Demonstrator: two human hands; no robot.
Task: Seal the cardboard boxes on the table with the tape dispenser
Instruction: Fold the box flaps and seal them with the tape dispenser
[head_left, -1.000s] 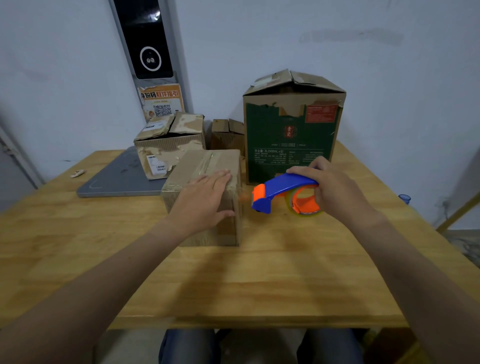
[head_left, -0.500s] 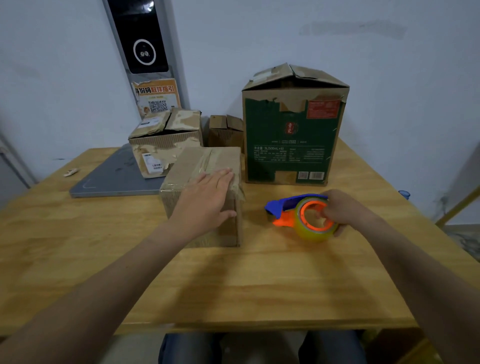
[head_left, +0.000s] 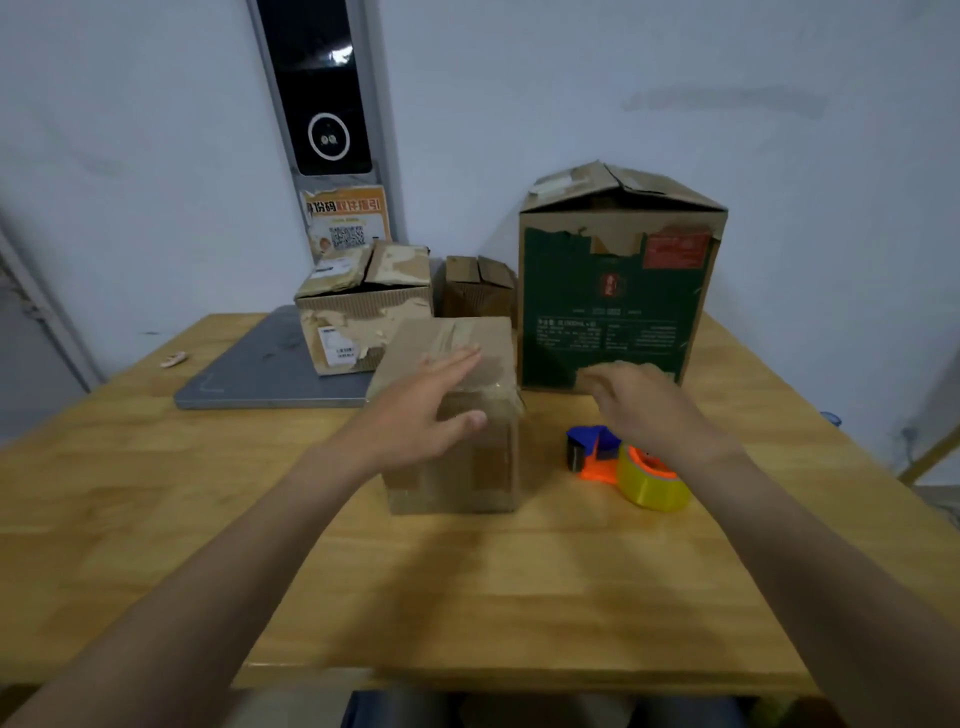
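A wooden desk carries a tall green box far right, its white print too small to read; a grey slab lies far left under a torn box with a blurred white label; a taped box sits centre; the left hand lies flat on it, fingers straight; the right hand hovers empty, loosely bent; the tape dispenser lies on the desk, right of the taped box; an orange notice on the wall shows a QR code.

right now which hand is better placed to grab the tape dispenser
Right. The right hand is empty and hovers just above the tape dispenser, which lies on the table on that side. The left hand lies flat on the small brown box, farther from it.
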